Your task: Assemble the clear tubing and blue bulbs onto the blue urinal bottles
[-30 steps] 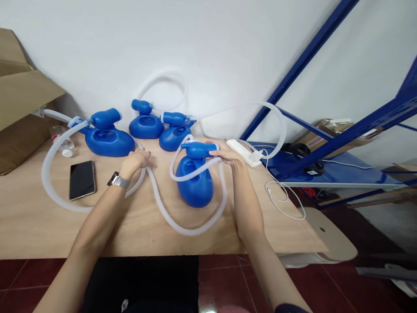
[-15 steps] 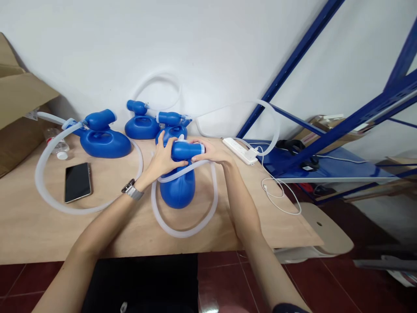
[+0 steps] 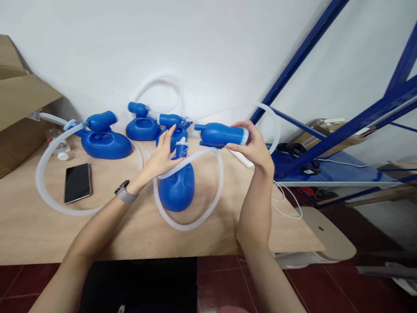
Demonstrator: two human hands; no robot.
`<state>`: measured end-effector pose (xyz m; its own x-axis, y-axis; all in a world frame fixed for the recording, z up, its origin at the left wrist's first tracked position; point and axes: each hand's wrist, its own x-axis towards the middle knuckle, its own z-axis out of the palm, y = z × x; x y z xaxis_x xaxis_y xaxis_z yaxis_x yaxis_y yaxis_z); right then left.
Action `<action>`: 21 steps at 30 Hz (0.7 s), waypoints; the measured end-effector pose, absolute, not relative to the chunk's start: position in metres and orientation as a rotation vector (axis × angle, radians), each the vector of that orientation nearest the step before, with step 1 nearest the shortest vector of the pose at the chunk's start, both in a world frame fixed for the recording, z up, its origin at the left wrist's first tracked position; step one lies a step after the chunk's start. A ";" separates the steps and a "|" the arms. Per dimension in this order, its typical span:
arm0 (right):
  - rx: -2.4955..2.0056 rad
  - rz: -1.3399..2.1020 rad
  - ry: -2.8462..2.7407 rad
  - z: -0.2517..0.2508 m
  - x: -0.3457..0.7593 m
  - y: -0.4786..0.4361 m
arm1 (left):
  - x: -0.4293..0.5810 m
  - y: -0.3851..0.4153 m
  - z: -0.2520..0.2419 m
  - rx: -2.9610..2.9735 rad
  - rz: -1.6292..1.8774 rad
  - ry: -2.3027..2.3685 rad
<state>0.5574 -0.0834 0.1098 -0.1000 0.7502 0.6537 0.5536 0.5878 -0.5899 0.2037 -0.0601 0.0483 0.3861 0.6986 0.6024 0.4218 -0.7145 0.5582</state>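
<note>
My right hand [image 3: 256, 145] is closed around the pale-rimmed end of a blue urinal funnel [image 3: 218, 134], held in the air above the table's back edge. The funnel's narrow spout points left. My left hand [image 3: 161, 156] has its fingers spread beside the neck of a blue urinal bottle [image 3: 177, 189]; whether it touches the bottle cannot be made out. On that neck sits a clear cap piece [image 3: 182, 145]. A translucent hose [image 3: 219, 182] loops around the bottle on the table and passes in front of its neck.
Several similar blue bottles with funnels stand behind and left, including one bottle [image 3: 106, 145]. A phone [image 3: 78, 183], a clear plastic bottle [image 3: 60, 145] and a cardboard box [image 3: 22, 130] are at left. A power strip [image 3: 240, 157] lies beside the blue shelf frame [image 3: 298, 48].
My right hand has lifted the funnel off the bottle's neck and carried it right, uncovering the clear cap. My left hand has let go and stays near the neck.
</note>
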 end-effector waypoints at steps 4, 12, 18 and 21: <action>-0.805 0.162 -1.997 0.122 0.491 -0.108 | 0.183 -0.093 0.101 2.686 1.333 0.939; -0.404 0.246 -1.596 0.096 0.388 -0.122 | 0.172 -0.126 0.119 2.961 1.208 1.094; -0.483 0.298 -1.318 0.095 0.372 -0.126 | 0.188 -0.117 0.112 2.815 1.389 0.929; -0.468 0.386 -1.221 0.097 0.368 -0.120 | 0.186 -0.113 0.114 2.720 1.372 0.907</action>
<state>0.3679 -0.1204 0.0975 0.2992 0.5207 0.7996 -0.0327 0.8431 -0.5368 0.1857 -0.1133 0.1140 0.4644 0.4724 0.7491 0.5044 -0.8364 0.2147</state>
